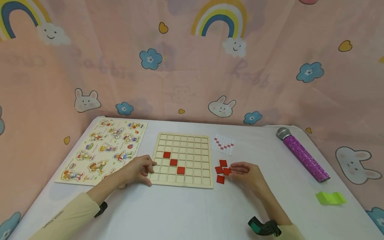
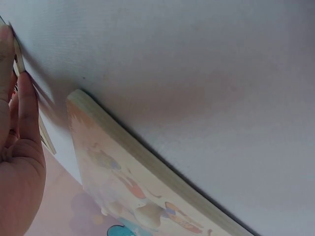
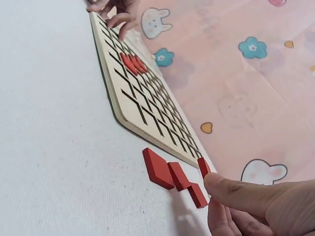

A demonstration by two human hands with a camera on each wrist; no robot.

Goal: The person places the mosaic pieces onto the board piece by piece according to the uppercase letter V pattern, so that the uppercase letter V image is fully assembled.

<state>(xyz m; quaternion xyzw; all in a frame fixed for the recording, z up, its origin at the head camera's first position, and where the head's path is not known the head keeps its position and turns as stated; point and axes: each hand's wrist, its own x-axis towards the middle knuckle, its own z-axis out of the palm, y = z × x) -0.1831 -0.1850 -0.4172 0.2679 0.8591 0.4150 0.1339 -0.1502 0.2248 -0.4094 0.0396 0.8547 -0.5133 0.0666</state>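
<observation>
A cream grid board (image 1: pixel 198 185) lies mid-table with three red tiles set diagonally in its squares, among them one red tile (image 1: pixel 181 170). My left hand (image 1: pixel 138 170) grips the board's front-left corner, thumb at the front edge and fingers on the left side. To the right of the board, several loose red tiles lie in a small cluster, including a front tile (image 3: pixel 157 168). My right hand (image 1: pixel 247 175) has its thumb and fingertips right at the rightmost loose tile (image 1: pixel 227 171); I cannot tell if they pinch it.
A picture puzzle board (image 1: pixel 99 160) lies at left. Behind the loose tiles is a small card (image 1: pixel 223 144) printed with a red V of squares. A purple glitter microphone (image 1: pixel 306 158) and a green curved block (image 1: pixel 330 198) are at right. A patterned pink cloth hangs behind.
</observation>
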